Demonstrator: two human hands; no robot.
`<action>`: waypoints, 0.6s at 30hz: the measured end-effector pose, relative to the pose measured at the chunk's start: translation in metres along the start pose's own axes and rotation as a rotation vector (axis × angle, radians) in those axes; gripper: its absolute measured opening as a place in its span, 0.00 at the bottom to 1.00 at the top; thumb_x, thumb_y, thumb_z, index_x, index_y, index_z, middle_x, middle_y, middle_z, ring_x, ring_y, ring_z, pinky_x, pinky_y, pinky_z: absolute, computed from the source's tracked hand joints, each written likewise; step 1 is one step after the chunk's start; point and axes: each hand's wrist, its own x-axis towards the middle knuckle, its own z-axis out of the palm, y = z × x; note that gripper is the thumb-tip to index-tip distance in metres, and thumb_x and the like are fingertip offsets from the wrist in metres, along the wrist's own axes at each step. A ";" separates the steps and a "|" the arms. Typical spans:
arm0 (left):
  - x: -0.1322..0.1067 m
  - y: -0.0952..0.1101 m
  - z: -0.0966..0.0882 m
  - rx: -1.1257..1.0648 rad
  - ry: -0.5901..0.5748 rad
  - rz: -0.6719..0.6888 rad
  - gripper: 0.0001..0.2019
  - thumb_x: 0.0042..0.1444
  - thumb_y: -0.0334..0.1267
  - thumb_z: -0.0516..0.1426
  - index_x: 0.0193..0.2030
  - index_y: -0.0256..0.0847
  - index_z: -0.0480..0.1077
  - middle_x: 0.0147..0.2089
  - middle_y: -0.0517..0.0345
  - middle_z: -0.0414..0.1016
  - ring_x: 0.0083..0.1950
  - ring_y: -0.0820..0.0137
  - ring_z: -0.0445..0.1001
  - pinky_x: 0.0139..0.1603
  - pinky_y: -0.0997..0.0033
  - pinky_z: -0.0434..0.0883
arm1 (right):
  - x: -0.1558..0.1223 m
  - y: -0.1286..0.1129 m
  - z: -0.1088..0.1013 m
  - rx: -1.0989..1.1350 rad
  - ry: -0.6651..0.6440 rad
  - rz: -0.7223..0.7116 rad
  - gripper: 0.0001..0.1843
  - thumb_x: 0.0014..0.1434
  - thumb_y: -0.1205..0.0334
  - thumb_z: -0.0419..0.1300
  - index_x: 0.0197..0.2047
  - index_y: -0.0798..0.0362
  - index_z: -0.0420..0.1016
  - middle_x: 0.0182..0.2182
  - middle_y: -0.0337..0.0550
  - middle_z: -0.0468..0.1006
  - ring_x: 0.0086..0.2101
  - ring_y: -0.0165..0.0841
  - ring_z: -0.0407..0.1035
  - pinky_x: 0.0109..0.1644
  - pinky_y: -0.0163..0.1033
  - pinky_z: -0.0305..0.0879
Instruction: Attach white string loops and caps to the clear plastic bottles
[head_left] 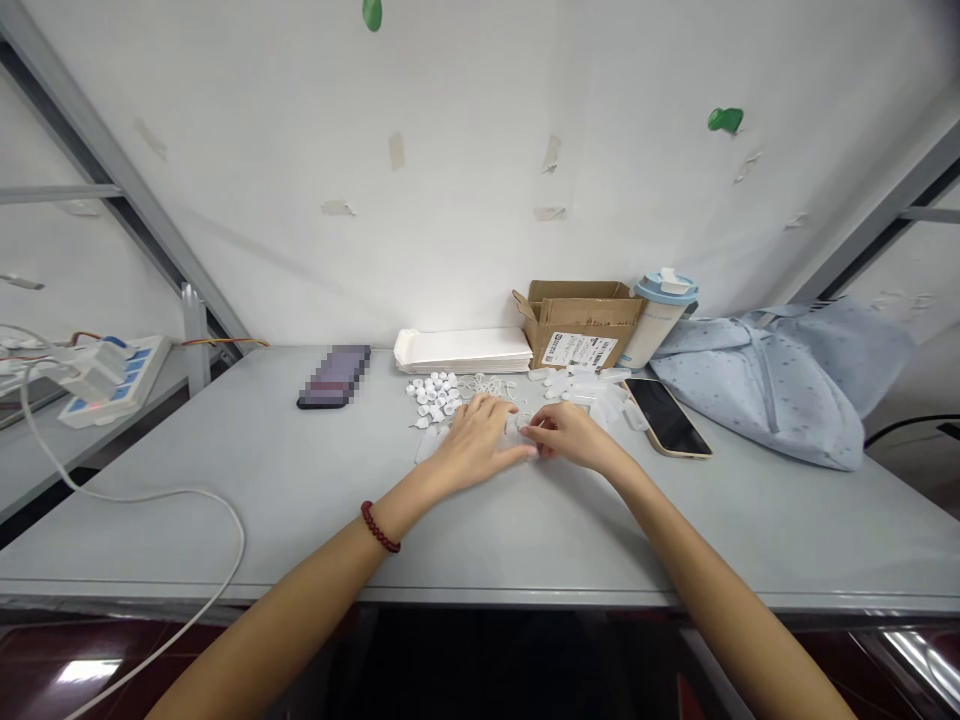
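Note:
My left hand (478, 440) lies low over the grey table, fingers stretched forward and thumb apart. My right hand (566, 435) is closed in a pinch beside it; a small whitish piece at its fingertips is too small to name. Just beyond my left hand lies a pile of small white caps (436, 392). Thin white loops (487, 386) lie beyond the fingertips. Clear and whitish plastic tubes (585, 390) are heaped past my right hand. Some clear pieces (427, 445) are partly hidden under my left hand.
Behind the pieces stand a stack of long white paper sleeves (465, 348), an open cardboard box (581, 325) and a lidded cup (656, 320). A phone (669, 418) and a pale blue cloth bag (772, 385) lie right, another phone (335, 376) left. A white cable (187, 492) crosses the left side.

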 end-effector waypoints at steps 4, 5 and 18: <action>0.006 -0.015 -0.005 0.019 0.147 -0.096 0.13 0.61 0.38 0.48 0.49 0.37 0.64 0.53 0.49 0.67 0.57 0.59 0.59 0.56 0.53 0.59 | 0.004 0.008 -0.005 -0.046 0.091 -0.003 0.13 0.56 0.56 0.55 0.28 0.57 0.72 0.18 0.42 0.74 0.21 0.32 0.69 0.26 0.34 0.61; 0.007 -0.021 -0.006 0.025 0.165 -0.133 0.12 0.60 0.35 0.46 0.48 0.37 0.65 0.53 0.49 0.68 0.57 0.59 0.59 0.56 0.52 0.59 | 0.006 0.011 -0.006 -0.092 0.135 -0.008 0.12 0.57 0.57 0.55 0.30 0.57 0.73 0.20 0.44 0.76 0.23 0.34 0.71 0.27 0.34 0.62; 0.015 -0.049 -0.004 0.078 -0.004 -0.157 0.18 0.58 0.33 0.43 0.48 0.41 0.70 0.62 0.56 0.63 0.63 0.54 0.52 0.59 0.43 0.54 | 0.027 0.050 -0.029 -0.748 0.388 -0.094 0.19 0.56 0.76 0.49 0.48 0.59 0.72 0.45 0.54 0.74 0.47 0.42 0.65 0.47 0.41 0.61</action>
